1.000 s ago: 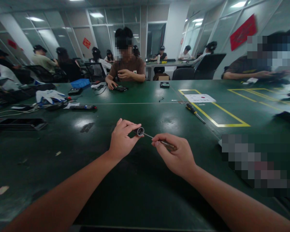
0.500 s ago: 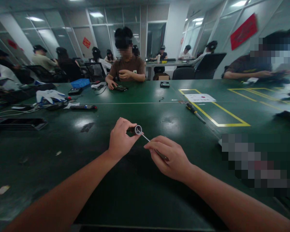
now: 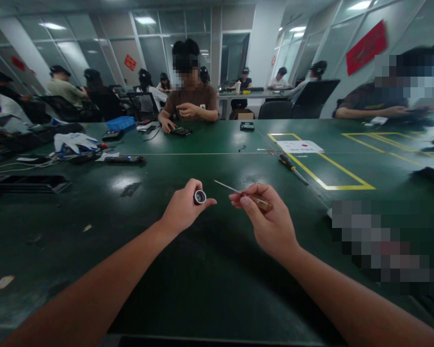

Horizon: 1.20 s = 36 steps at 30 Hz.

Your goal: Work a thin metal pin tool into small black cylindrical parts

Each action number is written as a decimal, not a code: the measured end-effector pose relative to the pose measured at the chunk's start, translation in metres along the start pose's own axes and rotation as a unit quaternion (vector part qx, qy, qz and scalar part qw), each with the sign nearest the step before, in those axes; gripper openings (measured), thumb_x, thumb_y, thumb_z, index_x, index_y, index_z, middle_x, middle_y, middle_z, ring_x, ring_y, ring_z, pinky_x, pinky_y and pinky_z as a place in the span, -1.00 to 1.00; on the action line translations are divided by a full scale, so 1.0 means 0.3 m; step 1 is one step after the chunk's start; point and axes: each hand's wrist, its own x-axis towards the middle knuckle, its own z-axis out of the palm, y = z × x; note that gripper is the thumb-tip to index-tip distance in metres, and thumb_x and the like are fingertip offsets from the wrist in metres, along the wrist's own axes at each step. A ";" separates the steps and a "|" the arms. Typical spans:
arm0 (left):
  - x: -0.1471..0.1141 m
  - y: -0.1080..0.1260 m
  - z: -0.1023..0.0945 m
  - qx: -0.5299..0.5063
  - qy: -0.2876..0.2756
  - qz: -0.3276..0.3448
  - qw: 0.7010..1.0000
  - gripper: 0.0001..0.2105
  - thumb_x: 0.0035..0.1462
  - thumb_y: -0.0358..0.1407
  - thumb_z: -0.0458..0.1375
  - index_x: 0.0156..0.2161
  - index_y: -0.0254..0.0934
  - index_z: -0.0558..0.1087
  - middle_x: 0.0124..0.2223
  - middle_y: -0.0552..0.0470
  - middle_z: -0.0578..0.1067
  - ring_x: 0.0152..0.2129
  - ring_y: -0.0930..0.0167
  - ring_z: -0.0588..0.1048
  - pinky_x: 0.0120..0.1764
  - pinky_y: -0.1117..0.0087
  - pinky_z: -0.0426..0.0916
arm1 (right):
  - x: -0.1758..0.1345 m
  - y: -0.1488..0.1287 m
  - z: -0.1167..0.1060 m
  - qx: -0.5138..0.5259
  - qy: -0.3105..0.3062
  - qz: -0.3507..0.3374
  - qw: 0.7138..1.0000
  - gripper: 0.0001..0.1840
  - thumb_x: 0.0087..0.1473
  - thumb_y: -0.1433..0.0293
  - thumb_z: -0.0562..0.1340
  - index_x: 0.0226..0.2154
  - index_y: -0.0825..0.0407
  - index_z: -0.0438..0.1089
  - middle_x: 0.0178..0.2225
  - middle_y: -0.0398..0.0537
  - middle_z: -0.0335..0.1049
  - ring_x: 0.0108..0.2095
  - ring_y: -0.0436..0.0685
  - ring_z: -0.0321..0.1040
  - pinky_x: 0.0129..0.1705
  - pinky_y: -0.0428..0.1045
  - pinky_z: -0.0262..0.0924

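Note:
My left hand (image 3: 183,207) is wrapped round a dark cylinder with a pale metal rim (image 3: 200,196). Its open end faces me, and the inside looks dark with small details I cannot make out; the rest of it is hidden by my fingers. In my right hand (image 3: 271,221) is a screwdriver (image 3: 261,203) with an amber handle and a thin metal shaft. The shaft points up and left, and its tip is apart from the cylinder. Both hands are above the green table (image 3: 210,289).
A yellow-and-black screwdriver (image 3: 292,168) and a paper sheet (image 3: 300,146) lie at right. White-and-blue gloves (image 3: 75,144), a dark pen-shaped tool (image 3: 124,160) and a blue bin (image 3: 120,124) are at left. Across the table, a person (image 3: 190,101) handles a dark device (image 3: 181,131).
The screwdriver's tip has come out of the cylinder. My right hand has drawn back to the right and turned, showing the handle. My left hand has shifted slightly left with the cylinder.

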 end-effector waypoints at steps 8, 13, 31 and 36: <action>0.000 -0.021 0.028 -0.013 -0.036 0.078 0.996 -0.78 0.28 -0.37 0.17 0.01 -0.24 0.34 -0.04 -0.03 0.44 -0.10 0.33 0.45 -0.04 0.27 0.37 | 0.008 -0.026 -0.018 -0.061 0.041 -0.020 0.997 -0.79 0.23 0.19 0.31 -0.24 -0.02 0.52 -0.47 -0.15 0.48 -0.45 0.03 0.44 -0.40 -0.06 0.35; -0.002 -0.026 0.035 -0.008 -0.054 0.098 0.994 -0.85 0.28 -0.39 0.16 -0.06 -0.22 0.34 -0.10 0.00 0.45 -0.16 0.32 0.43 0.03 0.14 0.33 | -0.014 -0.003 -0.021 -0.116 -0.028 -0.027 0.993 -0.81 0.27 0.24 0.27 -0.11 -0.05 0.48 -0.28 -0.07 0.59 -0.25 0.13 0.57 -0.18 0.03 0.42; -0.005 -0.007 0.031 0.002 -0.024 0.107 0.994 -0.90 0.31 -0.34 0.14 -0.09 -0.21 0.33 -0.17 0.04 0.46 -0.19 0.33 0.46 0.26 -0.09 0.15 | -0.001 -0.015 -0.024 -0.244 -0.079 -0.096 0.962 -0.86 0.31 0.32 0.22 -0.11 -0.05 0.46 -0.22 -0.07 0.63 -0.24 0.13 0.59 -0.18 0.02 0.40; -0.007 -0.007 0.035 0.013 -0.002 0.104 0.994 -0.90 0.30 -0.37 0.13 -0.09 -0.21 0.32 -0.16 0.03 0.47 -0.17 0.32 0.48 0.27 -0.10 0.16 | -0.004 -0.015 -0.020 -0.263 -0.125 -0.135 0.947 -0.80 0.31 0.35 0.21 -0.05 -0.05 0.47 -0.13 -0.04 0.62 -0.15 0.15 0.57 -0.11 0.05 0.41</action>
